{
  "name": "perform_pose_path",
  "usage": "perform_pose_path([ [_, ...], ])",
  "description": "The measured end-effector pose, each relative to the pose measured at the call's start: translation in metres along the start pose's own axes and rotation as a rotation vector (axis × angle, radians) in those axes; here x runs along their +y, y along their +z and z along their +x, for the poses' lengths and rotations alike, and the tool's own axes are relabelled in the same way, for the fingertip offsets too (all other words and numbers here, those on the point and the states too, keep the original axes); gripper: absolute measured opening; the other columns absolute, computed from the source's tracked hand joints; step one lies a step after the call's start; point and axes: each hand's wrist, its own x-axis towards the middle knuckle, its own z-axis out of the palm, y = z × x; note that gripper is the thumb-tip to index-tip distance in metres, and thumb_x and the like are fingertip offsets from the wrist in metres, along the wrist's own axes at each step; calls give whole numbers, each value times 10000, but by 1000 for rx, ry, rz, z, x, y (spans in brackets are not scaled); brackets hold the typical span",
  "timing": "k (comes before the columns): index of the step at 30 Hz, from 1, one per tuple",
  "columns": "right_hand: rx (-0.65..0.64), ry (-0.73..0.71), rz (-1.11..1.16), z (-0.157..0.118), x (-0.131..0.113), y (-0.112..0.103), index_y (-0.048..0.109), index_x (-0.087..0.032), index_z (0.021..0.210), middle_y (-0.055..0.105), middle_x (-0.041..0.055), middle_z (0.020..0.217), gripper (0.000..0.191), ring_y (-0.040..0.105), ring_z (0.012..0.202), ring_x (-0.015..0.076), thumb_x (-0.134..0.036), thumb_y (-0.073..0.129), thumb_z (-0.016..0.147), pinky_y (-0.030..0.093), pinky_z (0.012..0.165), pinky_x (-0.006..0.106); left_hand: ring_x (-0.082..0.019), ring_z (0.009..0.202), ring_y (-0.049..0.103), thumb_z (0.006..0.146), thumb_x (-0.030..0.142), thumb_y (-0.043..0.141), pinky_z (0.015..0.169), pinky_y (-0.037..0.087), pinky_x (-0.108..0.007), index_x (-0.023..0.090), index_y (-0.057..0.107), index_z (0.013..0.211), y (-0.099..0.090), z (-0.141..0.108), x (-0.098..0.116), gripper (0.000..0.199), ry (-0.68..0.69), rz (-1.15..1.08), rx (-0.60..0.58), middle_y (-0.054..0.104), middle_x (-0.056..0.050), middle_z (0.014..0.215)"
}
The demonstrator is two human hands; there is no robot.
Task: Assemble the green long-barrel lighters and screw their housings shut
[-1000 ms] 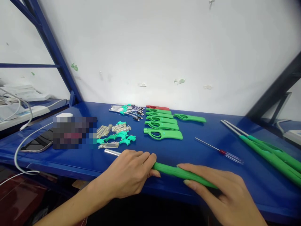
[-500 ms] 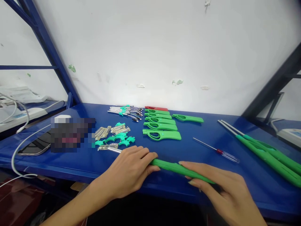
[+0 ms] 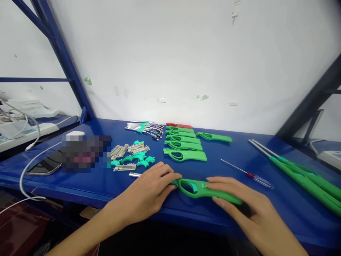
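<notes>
Near the table's front edge, a green lighter [image 3: 205, 190] with a teal trigger lies across both hands, its broad side and finger loop facing up. My left hand [image 3: 149, 188] is closed round its narrow front end, and a silver tube tip [image 3: 135, 174] sticks out past the fingers. My right hand [image 3: 245, 202] grips the wide handle end between thumb and fingers. Beyond them, several green handle shells [image 3: 195, 155] lie in a column with a red shell [image 3: 181, 125] at the back. Teal triggers [image 3: 142, 163] and clear fuel tanks [image 3: 125, 167] lie to the left.
A screwdriver [image 3: 255, 176] and two green lighters with long tubes [image 3: 301, 174] lie on the right of the blue table [image 3: 90, 185]. Metal tubes with wires [image 3: 141, 126] sit at the back. A phone [image 3: 46, 163] and white cable [image 3: 22, 177] are at the left.
The green lighter has turned from its narrow edge to its broad side, showing the loop and trigger. Both hands still hold it. The camera view has shifted slightly.
</notes>
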Motion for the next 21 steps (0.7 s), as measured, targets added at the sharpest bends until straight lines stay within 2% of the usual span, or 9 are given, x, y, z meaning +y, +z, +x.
perform_pose_path([
  [7, -29, 4, -17, 1, 2, 0, 838, -361, 1143, 811, 17, 1278, 193, 812, 1117, 255, -427, 718, 1007, 685, 948, 336, -242, 1070, 630, 1109, 165, 537, 945, 573, -399, 210, 656, 1355, 0, -1, 1, 276, -33, -25, -15, 662, -80, 1166],
  [16, -28, -28, -73, -2, 8, 3, 831, -350, 1166, 816, 36, 1265, 210, 810, 1115, 276, -422, 710, 1010, 695, 938, 388, -240, 1125, 645, 1099, 191, 536, 1019, 556, -420, 223, 659, 1364, 0, -1, 3, 293, -45, -23, -1, 649, -88, 1235],
  [18, -29, -45, -82, -2, 9, 3, 833, -349, 1157, 823, 36, 1246, 203, 814, 1103, 272, -418, 709, 1012, 697, 929, 382, -243, 1094, 643, 1086, 167, 516, 1027, 535, -447, 207, 662, 1352, 1, -1, 5, 306, -24, 2, 35, 665, -92, 1215],
  [21, -32, -67, -92, -1, 9, 4, 831, -358, 1139, 827, 23, 1231, 190, 818, 1090, 258, -426, 703, 1016, 700, 911, 362, -244, 1011, 631, 1066, 120, 468, 965, 520, -453, 178, 698, 1264, -6, -1, 5, 309, 15, 91, 190, 701, -96, 1126],
])
